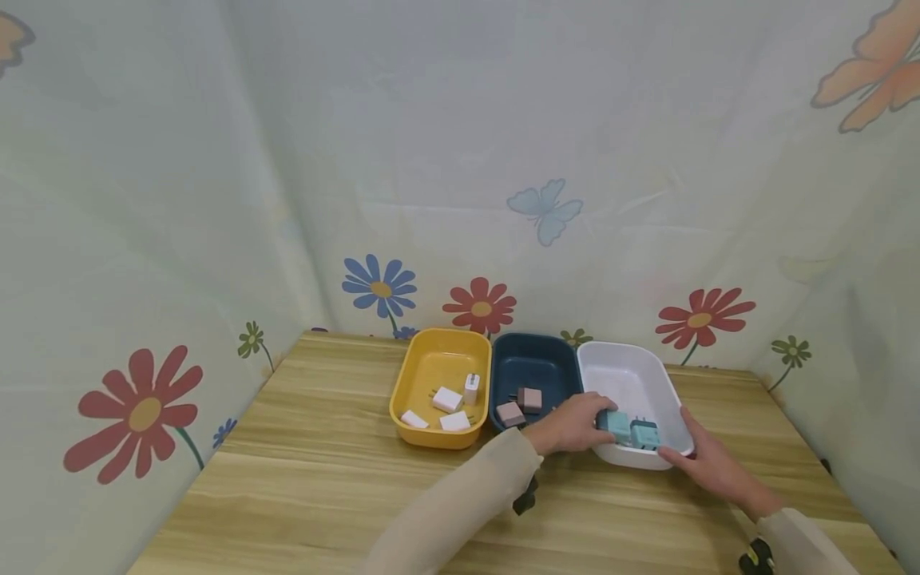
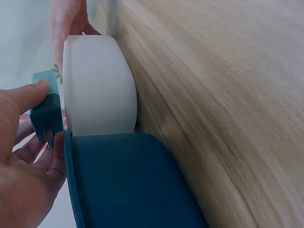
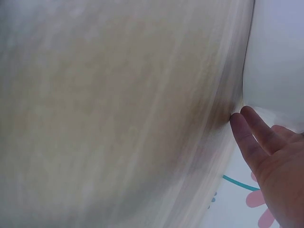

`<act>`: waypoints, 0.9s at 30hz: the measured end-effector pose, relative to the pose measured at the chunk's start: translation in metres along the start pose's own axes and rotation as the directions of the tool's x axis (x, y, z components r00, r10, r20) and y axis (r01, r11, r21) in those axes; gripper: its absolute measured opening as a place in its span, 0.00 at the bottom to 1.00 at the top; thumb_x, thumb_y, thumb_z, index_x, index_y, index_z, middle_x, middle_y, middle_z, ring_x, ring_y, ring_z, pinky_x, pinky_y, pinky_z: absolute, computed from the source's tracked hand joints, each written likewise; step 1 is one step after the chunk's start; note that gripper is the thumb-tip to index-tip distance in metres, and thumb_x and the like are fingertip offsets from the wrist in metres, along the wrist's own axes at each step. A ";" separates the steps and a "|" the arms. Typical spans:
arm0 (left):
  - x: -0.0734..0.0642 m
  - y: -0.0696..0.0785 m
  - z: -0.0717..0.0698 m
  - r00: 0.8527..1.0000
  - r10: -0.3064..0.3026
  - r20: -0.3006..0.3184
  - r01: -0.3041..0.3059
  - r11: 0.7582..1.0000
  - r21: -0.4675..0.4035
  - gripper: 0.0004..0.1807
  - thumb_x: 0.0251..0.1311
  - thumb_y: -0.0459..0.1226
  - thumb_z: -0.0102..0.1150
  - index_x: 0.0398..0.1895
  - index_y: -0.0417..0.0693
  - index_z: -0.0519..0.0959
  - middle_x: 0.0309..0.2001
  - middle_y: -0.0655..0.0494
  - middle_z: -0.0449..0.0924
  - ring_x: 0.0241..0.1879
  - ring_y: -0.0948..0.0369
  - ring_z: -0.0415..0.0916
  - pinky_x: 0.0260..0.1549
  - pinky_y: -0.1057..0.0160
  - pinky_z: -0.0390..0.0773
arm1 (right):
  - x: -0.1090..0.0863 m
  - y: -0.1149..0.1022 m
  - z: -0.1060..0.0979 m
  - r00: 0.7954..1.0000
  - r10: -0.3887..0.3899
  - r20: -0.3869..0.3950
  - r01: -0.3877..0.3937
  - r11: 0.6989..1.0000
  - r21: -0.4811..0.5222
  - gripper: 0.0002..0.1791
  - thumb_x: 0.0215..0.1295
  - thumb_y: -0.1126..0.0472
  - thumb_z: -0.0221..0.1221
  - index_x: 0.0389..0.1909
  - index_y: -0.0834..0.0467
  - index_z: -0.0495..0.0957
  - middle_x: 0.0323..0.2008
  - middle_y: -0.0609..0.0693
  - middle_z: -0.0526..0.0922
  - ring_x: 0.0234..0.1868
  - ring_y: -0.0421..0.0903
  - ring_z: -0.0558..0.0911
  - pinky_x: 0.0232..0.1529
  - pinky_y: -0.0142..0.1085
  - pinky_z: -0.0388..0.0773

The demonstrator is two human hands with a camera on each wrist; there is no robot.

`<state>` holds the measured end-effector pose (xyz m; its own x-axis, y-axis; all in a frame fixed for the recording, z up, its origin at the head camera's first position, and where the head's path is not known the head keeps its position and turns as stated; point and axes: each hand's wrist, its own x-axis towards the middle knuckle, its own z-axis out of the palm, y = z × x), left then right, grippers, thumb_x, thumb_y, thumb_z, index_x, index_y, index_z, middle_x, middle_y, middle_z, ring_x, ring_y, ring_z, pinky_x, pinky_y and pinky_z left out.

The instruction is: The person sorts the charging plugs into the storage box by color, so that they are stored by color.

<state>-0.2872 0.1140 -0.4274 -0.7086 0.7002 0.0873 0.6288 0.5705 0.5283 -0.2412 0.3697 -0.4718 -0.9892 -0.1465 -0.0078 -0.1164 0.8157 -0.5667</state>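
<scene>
My left hand [image 1: 573,423] pinches a two-tone teal charger plug [image 2: 46,107], its metal prongs showing in the left wrist view. It holds the plug over the front left part of a white bin [image 1: 657,377]. Beside that plug, another teal charger plug [image 1: 645,434] lies in the bin's front end. At the bin's front right corner, my right hand [image 1: 722,471] holds the wall, thumb at the front rim and fingers along the outer side. The right wrist view shows two fingertips [image 3: 241,124] right at the bin's lower edge.
Left of the white bin stands a dark blue bin [image 1: 535,345] with pinkish-brown charger plugs [image 1: 529,400]. Further left, a yellow bin [image 1: 399,383] holds several white charger plugs [image 1: 448,399]. All stand on a wood-grain table [image 1: 302,463] before a flowered curtain [image 1: 402,160].
</scene>
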 end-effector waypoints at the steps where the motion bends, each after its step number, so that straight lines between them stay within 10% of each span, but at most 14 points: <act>1: 0.001 -0.001 0.001 1.000 -0.008 -0.002 0.008 1.000 -0.008 0.24 0.51 0.48 0.59 0.53 0.55 0.71 0.44 0.67 0.70 0.36 0.72 0.64 0.36 0.77 0.67 | 0.000 0.000 0.000 1.000 0.001 0.001 -0.001 1.000 -0.001 0.55 0.54 0.41 0.55 0.65 0.67 0.32 0.62 0.73 0.44 0.57 0.70 0.53 0.49 0.60 0.56; 27: 0.024 -0.015 0.009 0.997 -0.050 -0.065 0.049 0.999 -0.011 0.26 0.50 0.48 0.60 0.53 0.53 0.71 0.47 0.64 0.71 0.42 0.71 0.66 0.44 0.73 0.66 | 0.001 0.001 0.002 1.000 0.006 -0.002 -0.006 1.000 -0.005 0.55 0.54 0.40 0.54 0.65 0.68 0.32 0.61 0.73 0.45 0.57 0.70 0.54 0.50 0.60 0.56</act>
<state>-0.3108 0.1262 -0.4403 -0.7584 0.6415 0.1155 0.5896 0.5997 0.5410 -0.2424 0.3697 -0.4740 -0.9901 -0.1402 -0.0092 -0.1108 0.8194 -0.5624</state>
